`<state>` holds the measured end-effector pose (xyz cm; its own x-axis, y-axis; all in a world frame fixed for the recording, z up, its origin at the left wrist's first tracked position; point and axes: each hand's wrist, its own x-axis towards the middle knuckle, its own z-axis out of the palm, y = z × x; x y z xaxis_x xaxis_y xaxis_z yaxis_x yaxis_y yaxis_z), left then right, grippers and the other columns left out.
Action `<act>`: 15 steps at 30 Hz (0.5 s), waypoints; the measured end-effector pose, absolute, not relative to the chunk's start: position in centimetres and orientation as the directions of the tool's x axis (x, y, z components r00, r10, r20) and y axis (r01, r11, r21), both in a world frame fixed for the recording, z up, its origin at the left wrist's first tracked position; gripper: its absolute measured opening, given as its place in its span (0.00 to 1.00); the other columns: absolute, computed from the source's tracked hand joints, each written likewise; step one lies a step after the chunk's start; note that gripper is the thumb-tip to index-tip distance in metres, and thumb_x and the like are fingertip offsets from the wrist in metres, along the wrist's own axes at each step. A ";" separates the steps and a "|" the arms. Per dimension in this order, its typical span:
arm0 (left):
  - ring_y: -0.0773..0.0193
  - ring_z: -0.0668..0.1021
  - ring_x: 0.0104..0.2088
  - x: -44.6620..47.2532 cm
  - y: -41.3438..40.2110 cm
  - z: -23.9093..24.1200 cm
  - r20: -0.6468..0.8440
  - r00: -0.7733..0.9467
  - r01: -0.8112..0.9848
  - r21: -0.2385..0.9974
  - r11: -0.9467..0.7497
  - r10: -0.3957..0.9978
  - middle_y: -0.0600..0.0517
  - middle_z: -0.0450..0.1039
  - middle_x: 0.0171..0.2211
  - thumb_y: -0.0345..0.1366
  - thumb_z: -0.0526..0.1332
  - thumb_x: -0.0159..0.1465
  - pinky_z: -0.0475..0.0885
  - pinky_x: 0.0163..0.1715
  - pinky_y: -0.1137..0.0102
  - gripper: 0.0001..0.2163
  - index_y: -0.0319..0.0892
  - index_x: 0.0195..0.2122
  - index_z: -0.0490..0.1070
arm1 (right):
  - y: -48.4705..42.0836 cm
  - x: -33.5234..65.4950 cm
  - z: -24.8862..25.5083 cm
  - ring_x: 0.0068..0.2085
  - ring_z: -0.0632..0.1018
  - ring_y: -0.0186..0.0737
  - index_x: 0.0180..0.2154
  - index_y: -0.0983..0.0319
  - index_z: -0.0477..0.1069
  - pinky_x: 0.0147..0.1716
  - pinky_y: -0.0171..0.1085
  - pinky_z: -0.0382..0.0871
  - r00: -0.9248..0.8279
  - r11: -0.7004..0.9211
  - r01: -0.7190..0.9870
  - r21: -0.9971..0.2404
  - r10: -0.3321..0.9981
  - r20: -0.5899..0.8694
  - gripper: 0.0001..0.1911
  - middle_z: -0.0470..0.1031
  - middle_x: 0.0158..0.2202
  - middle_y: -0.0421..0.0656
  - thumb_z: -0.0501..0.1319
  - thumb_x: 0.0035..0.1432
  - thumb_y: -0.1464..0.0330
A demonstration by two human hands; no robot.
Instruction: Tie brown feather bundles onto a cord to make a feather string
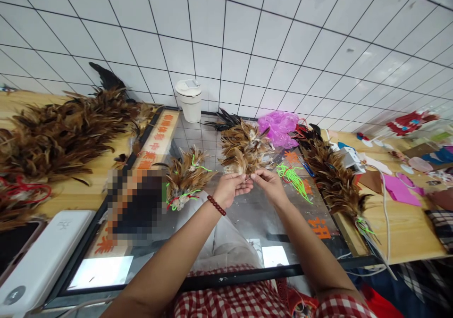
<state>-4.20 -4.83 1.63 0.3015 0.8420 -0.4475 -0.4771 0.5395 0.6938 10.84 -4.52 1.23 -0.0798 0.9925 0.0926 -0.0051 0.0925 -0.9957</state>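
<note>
Feathers (pixel 244 141) lie just beyond your pinched fingertips, fanning away; left hand (pixel 231 189) nearer, right hand (pixel 271 186) beside it; held piece unclear.

Between the fingertips of the left hand (pixel 230 189) and right hand (pixel 269 186), the item is too small to identify. A pixelated patch (pixel 141 205) masks part of the bench (pixel 276 223). The left edge crops the feather heap (pixel 53 143) and a dark device (pixel 17 242). Markings on the white device (pixel 49 256), also cropped, are illegible. A neighbouring person's plaid sleeve (pixel 440 226) is truncated at right.
</note>
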 end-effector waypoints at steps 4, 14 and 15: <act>0.66 0.79 0.25 -4.4 -4.8 1.4 -0.430 0.365 -0.420 0.716 0.558 0.826 0.45 0.76 0.26 0.33 0.66 0.55 0.74 0.26 0.74 0.07 0.33 0.29 0.74 | -4.5 10.7 0.8 0.30 0.68 0.33 0.27 0.61 0.73 0.31 0.34 0.61 -0.085 0.181 0.132 -0.975 0.982 0.171 0.09 0.68 0.27 0.39 0.65 0.50 0.62; 0.67 0.78 0.24 -4.7 -4.6 1.1 -0.406 0.419 -0.392 0.726 0.565 0.812 0.47 0.75 0.26 0.35 0.69 0.51 0.73 0.24 0.74 0.09 0.34 0.28 0.74 | -4.7 10.7 1.0 0.30 0.68 0.35 0.27 0.60 0.73 0.31 0.35 0.63 -0.081 0.216 0.252 -0.943 0.976 0.202 0.11 0.69 0.27 0.41 0.63 0.52 0.59; 0.66 0.79 0.26 -4.7 -4.6 1.2 -0.414 0.417 -0.404 0.713 0.573 0.809 0.46 0.75 0.27 0.34 0.68 0.52 0.74 0.25 0.74 0.08 0.34 0.29 0.74 | -4.7 10.7 1.0 0.30 0.68 0.35 0.27 0.60 0.73 0.31 0.35 0.63 -0.079 0.216 0.247 -0.945 0.976 0.202 0.11 0.69 0.27 0.41 0.63 0.52 0.59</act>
<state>-4.68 -4.62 1.20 0.4170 0.8092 -0.4139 -0.4038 0.5729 0.7133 10.74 -4.72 1.05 -0.0787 0.9762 0.2022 0.2471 0.2156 -0.9447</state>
